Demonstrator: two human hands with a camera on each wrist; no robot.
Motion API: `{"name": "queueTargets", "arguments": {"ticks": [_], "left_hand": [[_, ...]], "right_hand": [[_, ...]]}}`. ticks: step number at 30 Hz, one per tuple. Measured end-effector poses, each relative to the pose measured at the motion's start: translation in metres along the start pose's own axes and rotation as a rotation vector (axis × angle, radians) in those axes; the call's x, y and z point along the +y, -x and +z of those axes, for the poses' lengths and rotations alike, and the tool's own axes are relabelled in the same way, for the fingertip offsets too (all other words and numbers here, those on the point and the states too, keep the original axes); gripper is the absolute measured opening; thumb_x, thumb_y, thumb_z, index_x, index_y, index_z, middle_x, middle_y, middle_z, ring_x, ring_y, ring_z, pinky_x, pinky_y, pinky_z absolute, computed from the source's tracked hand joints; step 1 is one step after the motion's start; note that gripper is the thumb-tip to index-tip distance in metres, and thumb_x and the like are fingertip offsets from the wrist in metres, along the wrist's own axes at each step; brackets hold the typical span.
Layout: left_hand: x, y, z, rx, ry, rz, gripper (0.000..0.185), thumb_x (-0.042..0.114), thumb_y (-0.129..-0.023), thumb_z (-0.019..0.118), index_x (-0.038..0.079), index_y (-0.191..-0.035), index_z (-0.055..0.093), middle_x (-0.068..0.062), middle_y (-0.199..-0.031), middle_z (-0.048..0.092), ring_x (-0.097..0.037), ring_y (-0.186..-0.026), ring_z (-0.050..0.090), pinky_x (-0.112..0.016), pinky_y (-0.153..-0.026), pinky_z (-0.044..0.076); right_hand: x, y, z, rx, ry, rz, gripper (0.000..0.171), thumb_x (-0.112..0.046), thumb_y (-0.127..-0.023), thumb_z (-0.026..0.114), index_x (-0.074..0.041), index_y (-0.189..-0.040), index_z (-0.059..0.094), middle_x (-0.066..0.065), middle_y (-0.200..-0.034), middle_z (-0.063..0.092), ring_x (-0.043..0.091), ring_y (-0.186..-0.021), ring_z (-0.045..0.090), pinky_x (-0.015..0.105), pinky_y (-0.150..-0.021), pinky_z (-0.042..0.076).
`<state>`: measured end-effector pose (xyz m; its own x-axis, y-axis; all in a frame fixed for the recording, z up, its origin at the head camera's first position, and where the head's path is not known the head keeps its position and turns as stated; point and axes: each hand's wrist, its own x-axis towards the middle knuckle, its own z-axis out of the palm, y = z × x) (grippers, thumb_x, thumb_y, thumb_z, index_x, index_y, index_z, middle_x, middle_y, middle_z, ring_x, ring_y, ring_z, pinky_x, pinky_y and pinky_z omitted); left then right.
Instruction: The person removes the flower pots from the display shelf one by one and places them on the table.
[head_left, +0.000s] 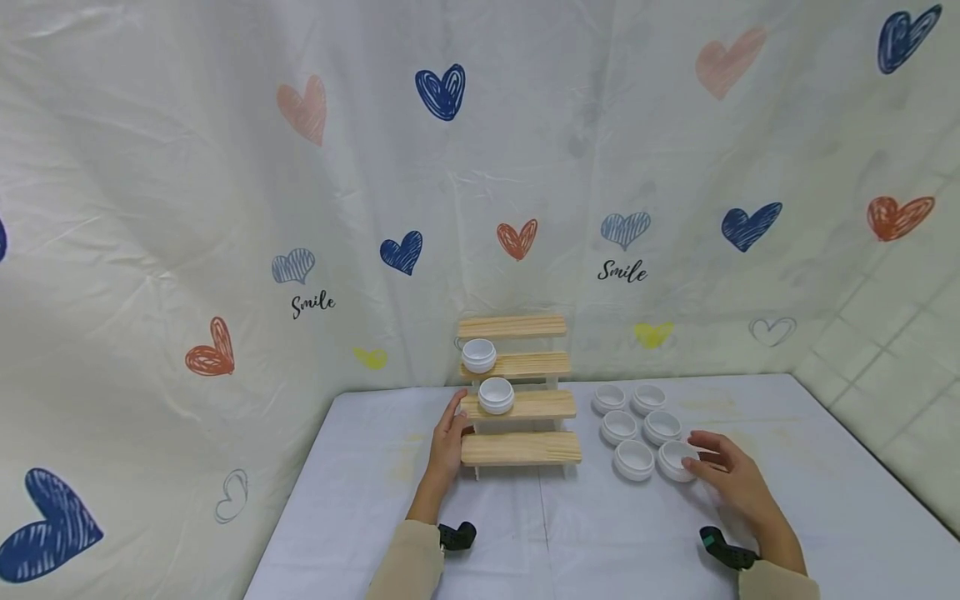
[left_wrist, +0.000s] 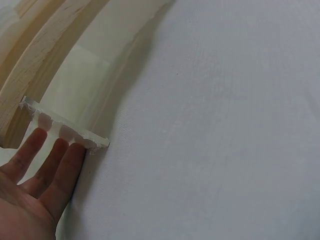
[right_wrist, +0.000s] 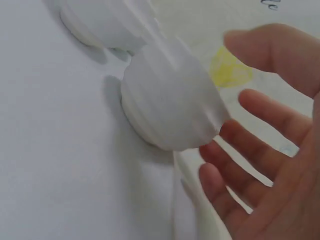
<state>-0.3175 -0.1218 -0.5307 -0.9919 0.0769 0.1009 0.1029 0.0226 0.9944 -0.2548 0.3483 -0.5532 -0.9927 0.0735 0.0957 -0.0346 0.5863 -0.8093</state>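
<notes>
A stepped display stand (head_left: pixel 521 450) with pale wooden shelves and white supports stands mid-table. My left hand (head_left: pixel 447 442) is at its left side. In the left wrist view, straight fingertips (left_wrist: pixel 62 142) touch the white side support (left_wrist: pixel 70 127). Two small white bowls sit on the stand, an upper bowl (head_left: pixel 478 356) and a lower bowl (head_left: pixel 496 396), both toward the left ends of the middle shelves. At the right, my right hand (head_left: pixel 731 475) is beside the nearest right white bowl (right_wrist: pixel 170 95). Its thumb and fingers are spread at the bowl's rim, fingertips very close to it.
Several more white bowls (head_left: pixel 633 461) stand in two columns on the white-covered table (head_left: pixel 600 550), right of the stand. A white curtain (head_left: pixel 525 167) printed with hearts hangs behind the table. Dark wrist devices (head_left: pixel 457 536) are worn on both wrists.
</notes>
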Motion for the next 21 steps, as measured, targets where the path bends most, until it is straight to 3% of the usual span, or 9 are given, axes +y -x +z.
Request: {"name": "queueTargets", "arguments": {"ticks": [4, 8, 13, 21], "left_hand": [[0.001, 0.0, 0.0, -0.001, 0.009, -0.005, 0.048, 0.025, -0.111, 0.041, 0.023, -0.159, 0.039, -0.014, -0.16, 0.043, -0.046, -0.129, 0.057, -0.033, -0.098, 0.052], [0.001, 0.001, 0.001, 0.006, 0.016, 0.002, 0.048, 0.024, -0.111, 0.042, 0.021, -0.159, 0.039, -0.015, -0.16, 0.043, -0.046, -0.128, 0.058, -0.031, -0.096, 0.052], [0.001, 0.0, 0.001, 0.022, 0.009, 0.014, 0.048, 0.021, -0.111, 0.043, 0.017, -0.158, 0.04, -0.015, -0.159, 0.044, -0.04, -0.125, 0.061, -0.034, -0.097, 0.053], [0.001, 0.001, 0.003, 0.041, 0.009, 0.015, 0.048, 0.021, -0.11, 0.044, 0.018, -0.157, 0.041, -0.015, -0.156, 0.048, -0.039, -0.125, 0.061, -0.041, -0.101, 0.052]], "right_hand": [[-0.014, 0.001, -0.004, 0.133, -0.05, -0.025, 0.061, -0.038, -0.098, 0.069, -0.002, -0.144, 0.049, -0.005, -0.129, 0.061, -0.017, -0.101, 0.046, 0.005, -0.08, 0.042], [-0.032, 0.004, -0.01, 0.235, -0.104, -0.072, 0.051, -0.032, -0.1, 0.068, -0.004, -0.139, 0.053, -0.031, -0.114, 0.055, -0.015, -0.102, 0.049, 0.002, -0.081, 0.039], [-0.054, 0.004, -0.011, 0.276, -0.129, -0.147, 0.041, -0.025, -0.101, 0.067, -0.007, -0.136, 0.057, -0.033, -0.111, 0.057, -0.015, -0.102, 0.052, 0.001, -0.083, 0.04], [-0.082, 0.004, 0.001, 0.25, -0.181, -0.27, 0.036, -0.015, -0.1, 0.067, -0.003, -0.133, 0.059, -0.024, -0.112, 0.065, -0.008, -0.101, 0.059, 0.005, -0.086, 0.044]]}}
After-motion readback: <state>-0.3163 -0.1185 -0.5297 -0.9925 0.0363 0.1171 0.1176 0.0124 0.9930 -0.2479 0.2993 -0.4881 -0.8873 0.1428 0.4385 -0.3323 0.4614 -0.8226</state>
